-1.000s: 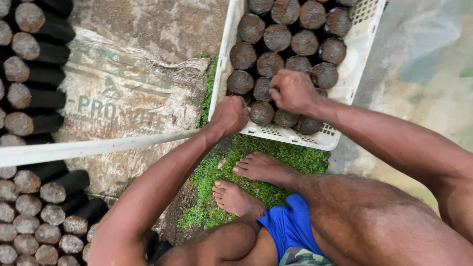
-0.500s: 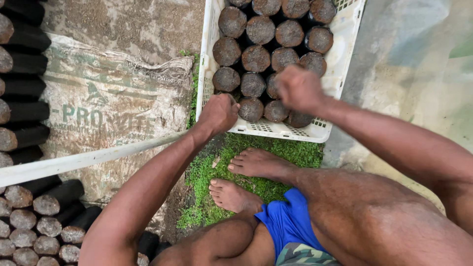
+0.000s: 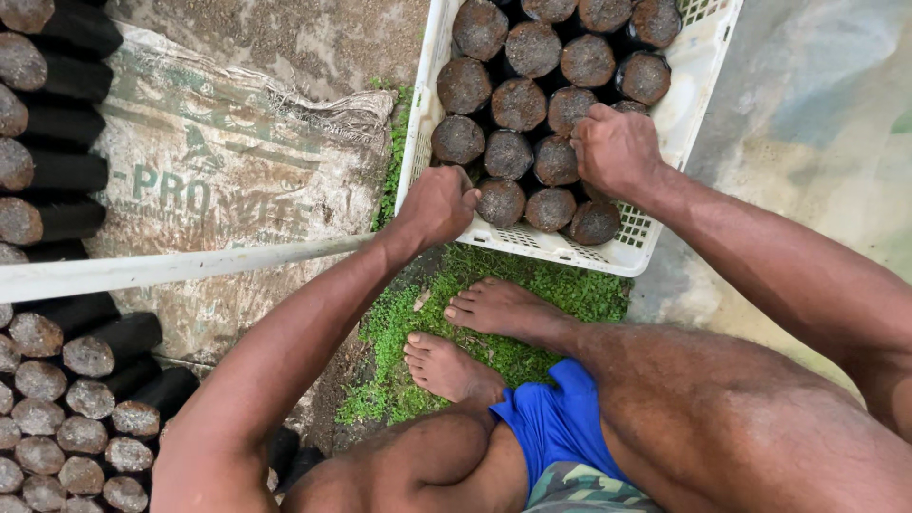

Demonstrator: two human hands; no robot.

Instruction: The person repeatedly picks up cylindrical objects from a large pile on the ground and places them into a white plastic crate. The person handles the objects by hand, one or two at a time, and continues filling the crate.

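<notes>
Crate (image 3: pixel 698 57), white plastic and packed with soil-filled black bags (image 3: pixel 518 103), sits on bare ground beyond a grass patch (image 3: pixel 532 285). I see both arms stretched to its near end: left hand (image 3: pixel 439 204) curled closed over the near rim, right hand (image 3: pixel 616 147) clenched on a bag just inside.

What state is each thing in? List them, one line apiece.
White crate: on the ground, packed with upright soil bags.
Soil bags: filled, tops open.
Left hand: gripping the crate's near corner.
Right hand: resting on bags inside the crate.
Sack: spread flat, crumpled.
</notes>
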